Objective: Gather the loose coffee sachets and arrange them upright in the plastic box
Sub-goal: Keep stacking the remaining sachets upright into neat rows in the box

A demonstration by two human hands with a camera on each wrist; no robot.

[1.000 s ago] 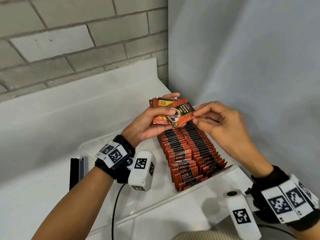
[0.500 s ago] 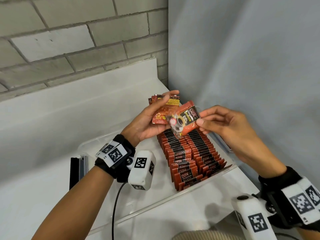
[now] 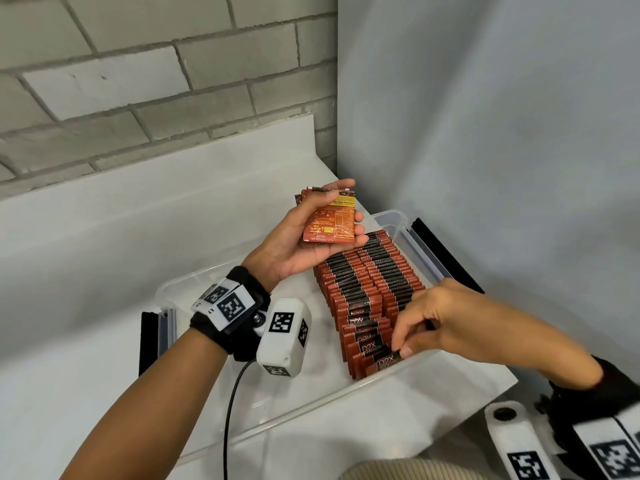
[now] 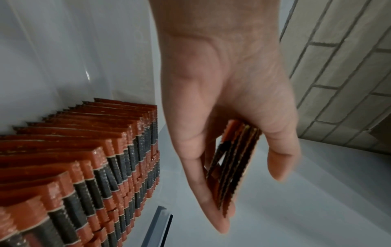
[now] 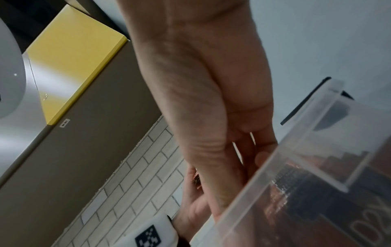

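Observation:
My left hand [image 3: 353, 209] is raised over the far end of the clear plastic box [image 3: 311, 407] and grips a small stack of red coffee sachets [image 3: 329, 220]. In the left wrist view the stack's edges [image 4: 232, 163] show between thumb and fingers. Two rows of upright sachets [image 3: 367, 289] fill the right part of the box. My right hand [image 3: 401, 344] reaches into the box and pinches one sachet [image 3: 384, 363] at the near end of the right row. The right wrist view shows those fingers behind the box wall [image 5: 264, 183], their tips hidden.
The box sits on a white counter in a corner between a brick wall [image 3: 138, 81] and a grey panel [image 3: 485, 133]. Black latches [image 3: 149, 337] [image 3: 446, 258] flank the box. Its left part has bare floor [image 3: 304, 375]. A cable [image 3: 232, 410] hangs from my left wrist.
My right hand took one sachet off the stack in my left hand and carried it down to the near end of the right row. The left hand stayed raised.

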